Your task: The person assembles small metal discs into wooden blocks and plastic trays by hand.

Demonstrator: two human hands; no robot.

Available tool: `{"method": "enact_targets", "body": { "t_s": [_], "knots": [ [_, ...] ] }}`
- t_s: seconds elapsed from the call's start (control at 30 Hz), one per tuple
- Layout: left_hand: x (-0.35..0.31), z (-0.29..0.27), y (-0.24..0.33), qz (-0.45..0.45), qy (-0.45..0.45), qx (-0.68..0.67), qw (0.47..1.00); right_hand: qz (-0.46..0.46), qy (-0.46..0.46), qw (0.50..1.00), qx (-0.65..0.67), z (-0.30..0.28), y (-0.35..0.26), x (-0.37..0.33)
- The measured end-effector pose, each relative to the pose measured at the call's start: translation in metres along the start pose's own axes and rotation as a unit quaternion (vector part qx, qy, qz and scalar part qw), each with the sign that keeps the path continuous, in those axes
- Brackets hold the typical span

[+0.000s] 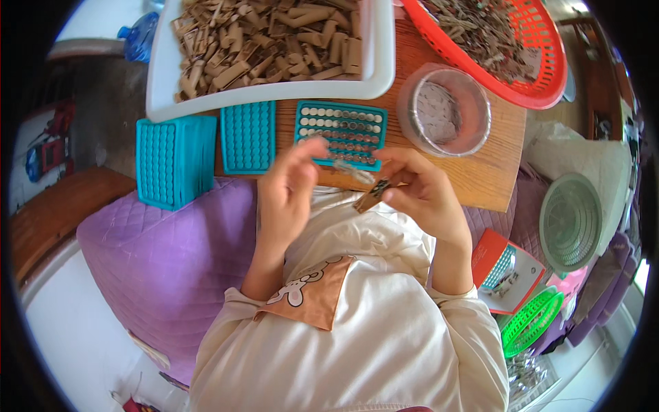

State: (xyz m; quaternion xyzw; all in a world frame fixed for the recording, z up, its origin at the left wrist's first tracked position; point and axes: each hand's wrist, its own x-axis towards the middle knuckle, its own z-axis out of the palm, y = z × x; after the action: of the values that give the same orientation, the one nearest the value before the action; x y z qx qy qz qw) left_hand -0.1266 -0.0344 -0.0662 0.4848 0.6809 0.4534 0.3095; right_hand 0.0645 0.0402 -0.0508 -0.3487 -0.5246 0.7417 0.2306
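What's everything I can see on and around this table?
white tray: 1, white, top centre, full of brown pieces
red basket: 1, red, top right, grey bits inside
clear tub: 1, clear, right of centre
teal grids: 3 spots, teal, table front; left one a stack
green baskets: 2, green, right
purple cushion: 1, purple, left
brown piece: 1, brown, in right hand
left hand: 1, centre
right hand: 1, centre

I see teal dimpled trays [247, 136], a white tub [379, 65] of tan pieces, a red mesh basket [542, 89], a purple quilted cushion [165, 254] and a green strainer [570, 221].
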Motion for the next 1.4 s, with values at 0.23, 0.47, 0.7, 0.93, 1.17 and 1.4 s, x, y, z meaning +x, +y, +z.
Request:
{"method": "enact_targets", "body": {
  "t_s": [0.23,0.47,0.7,0.93,1.17,1.4],
  "knots": [
    [-0.002,0.030,0.025,-0.184,-0.291,-0.219,0.913,-0.018,0.042,0.996,-0.073,-0.008,0.001,-0.004],
    [0.002,0.055,0.017,-0.203,-0.322,-0.305,0.873,-0.048,0.127,0.980,-0.142,-0.016,-0.002,-0.021],
    [0.009,0.061,0.031,-0.211,-0.349,-0.315,0.857,-0.051,0.246,0.967,-0.046,-0.043,0.014,-0.062],
    [0.007,0.069,0.036,-0.213,-0.370,-0.321,0.845,-0.076,0.523,0.686,0.500,-0.078,0.095,-0.155],
    [-0.002,0.088,0.044,-0.203,-0.443,-0.316,0.814,-0.172,0.643,0.433,0.608,-0.079,0.157,-0.240],
    [-0.013,0.103,0.055,-0.209,-0.521,-0.292,0.774,-0.254,0.577,0.386,0.673,-0.110,0.188,-0.282]
  ]
}}
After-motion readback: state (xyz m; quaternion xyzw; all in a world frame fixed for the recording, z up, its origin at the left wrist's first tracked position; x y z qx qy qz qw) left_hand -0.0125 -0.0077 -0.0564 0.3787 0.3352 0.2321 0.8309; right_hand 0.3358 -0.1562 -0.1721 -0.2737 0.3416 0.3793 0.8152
